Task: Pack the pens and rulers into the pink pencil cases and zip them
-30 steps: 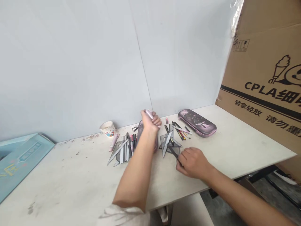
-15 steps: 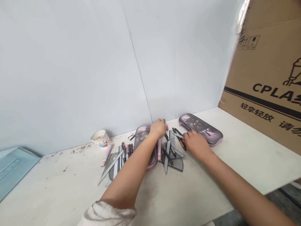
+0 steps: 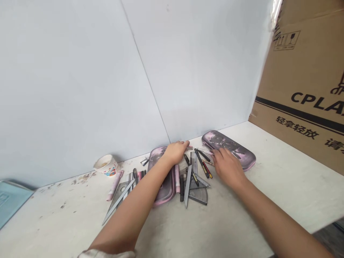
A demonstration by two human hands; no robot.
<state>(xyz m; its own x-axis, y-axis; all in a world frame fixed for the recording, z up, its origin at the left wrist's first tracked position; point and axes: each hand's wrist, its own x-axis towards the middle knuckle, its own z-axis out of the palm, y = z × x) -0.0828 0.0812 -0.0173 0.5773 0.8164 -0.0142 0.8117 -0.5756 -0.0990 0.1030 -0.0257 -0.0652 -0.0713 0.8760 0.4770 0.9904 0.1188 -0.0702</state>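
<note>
My left hand point(image 3: 177, 151) reaches over the left pencil case point(image 3: 168, 190), dark with pink edges. Its fingers are closed beside a small pinkish piece point(image 3: 189, 147); what they grip is hidden. My right hand point(image 3: 228, 165) is curled low over the table in front of the right pencil case point(image 3: 233, 145). Its fingertips meet at the end of a pale slim strip point(image 3: 205, 152), too small to name. Between the hands lie black pens point(image 3: 201, 163), a red pencil point(image 3: 207, 170), a grey protractor point(image 3: 199, 195), a ruler point(image 3: 188, 186) and a pink tube-shaped thing point(image 3: 177, 179).
Left of my left arm lie a set square point(image 3: 118, 195), several pens point(image 3: 135, 175) and another pink tube point(image 3: 115, 185). A paper cup point(image 3: 106, 165) stands by the wall among dark scraps. A blue folder-like thing point(image 3: 13, 200) is far left; a cardboard box point(image 3: 301, 82) stands right.
The view has shifted slightly. A black pen on the right pile now lies beside the ruler and protractor. My left hand has flattened toward the pinkish piece; my right hand stays by the pens.
</note>
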